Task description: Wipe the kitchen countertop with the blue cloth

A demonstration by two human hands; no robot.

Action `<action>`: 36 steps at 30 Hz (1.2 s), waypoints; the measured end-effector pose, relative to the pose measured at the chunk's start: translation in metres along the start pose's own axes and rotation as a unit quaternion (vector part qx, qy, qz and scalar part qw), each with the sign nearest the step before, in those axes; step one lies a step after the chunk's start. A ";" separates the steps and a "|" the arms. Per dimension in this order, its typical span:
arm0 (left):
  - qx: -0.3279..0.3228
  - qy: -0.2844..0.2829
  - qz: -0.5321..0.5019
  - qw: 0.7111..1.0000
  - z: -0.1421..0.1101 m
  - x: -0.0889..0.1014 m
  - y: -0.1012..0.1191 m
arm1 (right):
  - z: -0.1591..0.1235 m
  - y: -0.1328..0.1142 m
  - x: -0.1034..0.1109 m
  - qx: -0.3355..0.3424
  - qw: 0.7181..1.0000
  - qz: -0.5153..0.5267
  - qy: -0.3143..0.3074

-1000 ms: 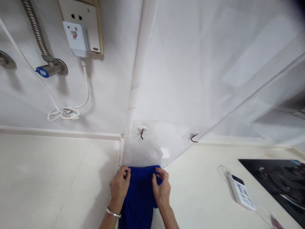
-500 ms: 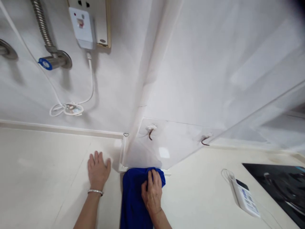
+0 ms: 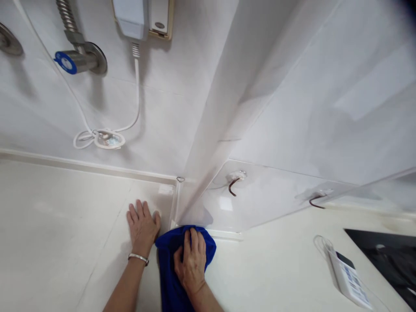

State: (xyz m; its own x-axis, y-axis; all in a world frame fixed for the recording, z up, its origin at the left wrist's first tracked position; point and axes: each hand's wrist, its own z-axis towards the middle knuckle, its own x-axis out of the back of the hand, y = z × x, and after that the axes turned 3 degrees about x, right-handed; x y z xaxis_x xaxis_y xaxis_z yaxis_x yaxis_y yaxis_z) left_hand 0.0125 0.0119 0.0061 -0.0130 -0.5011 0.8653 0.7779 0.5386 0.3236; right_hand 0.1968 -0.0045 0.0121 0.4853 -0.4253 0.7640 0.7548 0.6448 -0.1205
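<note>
My left hand (image 3: 142,227) lies flat on the pale countertop (image 3: 65,242), fingers slightly spread, with a silver bangle at the wrist. To its right, my right hand (image 3: 191,260) presses a blue cloth (image 3: 172,277) with bent fingers. The cloth's bunched front end touches the foot of the jutting white wall corner (image 3: 195,190), and its rest trails toward me. Part of the cloth is hidden under my right hand.
Two dark hooks, one nearer (image 3: 233,187) and one farther right (image 3: 316,201), stick to the wall. A white device (image 3: 349,279) with a wire lies beside a black cooktop (image 3: 386,255). A blue-capped valve (image 3: 78,60) and a looped white cable (image 3: 138,95) are at upper left.
My right hand has slid the cloth leftward along the foot of the wall corner. My left hand stays flat on the countertop. The view has shifted, cutting off more of the socket.
</note>
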 end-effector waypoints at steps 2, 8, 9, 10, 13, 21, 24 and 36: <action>0.003 0.003 0.005 1.000 0.000 -0.001 0.000 | 0.002 -0.007 -0.002 0.010 1.000 0.001 -0.003; 0.011 -0.011 0.016 1.000 0.000 -0.002 -0.001 | 0.010 -0.026 -0.014 0.027 0.999 0.020 -0.023; 0.011 -0.015 0.018 1.000 0.001 -0.001 -0.001 | 0.012 -0.028 -0.016 0.034 0.999 0.022 -0.023; 0.013 -0.021 0.019 1.000 0.001 0.000 -0.001 | 0.013 -0.028 -0.017 0.041 0.999 0.024 -0.023; 0.017 -0.037 0.017 0.999 0.003 0.002 -0.002 | 0.015 -0.019 -0.015 0.059 0.997 0.044 -0.033; -0.003 -0.041 0.008 0.999 0.006 0.011 -0.002 | 0.000 0.052 0.011 0.067 0.994 0.076 -0.042; -0.009 -0.041 0.005 0.999 0.007 0.011 -0.003 | -0.012 0.088 0.019 0.046 0.996 0.069 -0.032; 0.012 -0.052 0.004 0.999 0.007 0.009 0.005 | -0.048 0.183 0.040 -0.010 0.999 -0.028 0.022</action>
State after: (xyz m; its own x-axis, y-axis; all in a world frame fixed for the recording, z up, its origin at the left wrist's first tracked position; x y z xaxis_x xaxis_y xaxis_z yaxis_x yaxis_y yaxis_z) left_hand 0.0118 0.0150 0.0188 -0.0738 -0.4243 0.9025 0.7636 0.5581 0.3248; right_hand 0.3756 0.0658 -0.0098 0.4601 -0.4878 0.7419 0.7898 0.6066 -0.0910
